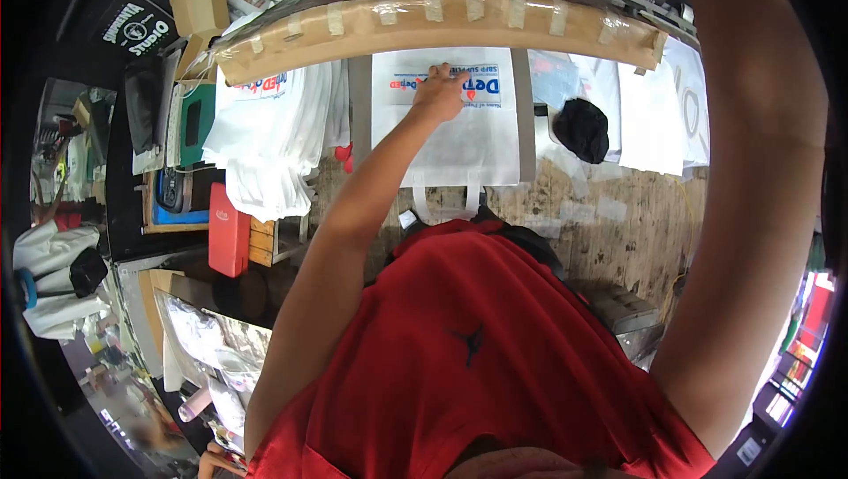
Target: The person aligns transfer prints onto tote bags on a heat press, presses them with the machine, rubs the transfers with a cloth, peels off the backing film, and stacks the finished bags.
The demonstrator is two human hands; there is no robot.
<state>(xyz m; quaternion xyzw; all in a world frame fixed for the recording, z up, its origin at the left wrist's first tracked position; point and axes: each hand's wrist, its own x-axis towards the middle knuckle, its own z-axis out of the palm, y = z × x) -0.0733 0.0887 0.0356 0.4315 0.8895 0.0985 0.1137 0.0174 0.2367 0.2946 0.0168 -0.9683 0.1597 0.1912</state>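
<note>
Wooden surface (636, 240), worn, qty 1, from 4 to 6 o'clock of the white bag; that bag is our centre, w/ 12 straight ahead of us.
Cardboard edge (362, 35), bowed, qty 1, at 12; tape strips across it, at least 7.
R arm (764, 152), qty 1, out at 3, reaching up past the frame; R hand is out of view, so we can't tell its fingers or hold.
Stacked bags (265, 148), white, at 9; several, overlapped, no exact ct.
Grey board (526, 148), qty 1, directly under the white bag.
White bag (442, 148), qty 1, lying flat on the board, print upside down to us, handle loop (420, 203) at 6.
Red case (228, 231), qty 1, at 8.
Black cloth (581, 130), bunched, qty 1, at 3.
L hand (440, 97), qty 1: fingers partly spread on the print, gripping nothing.
Step in hand, as we judge: steadying the bag. Next move calls for light fingers, w/o rucking it.
</note>
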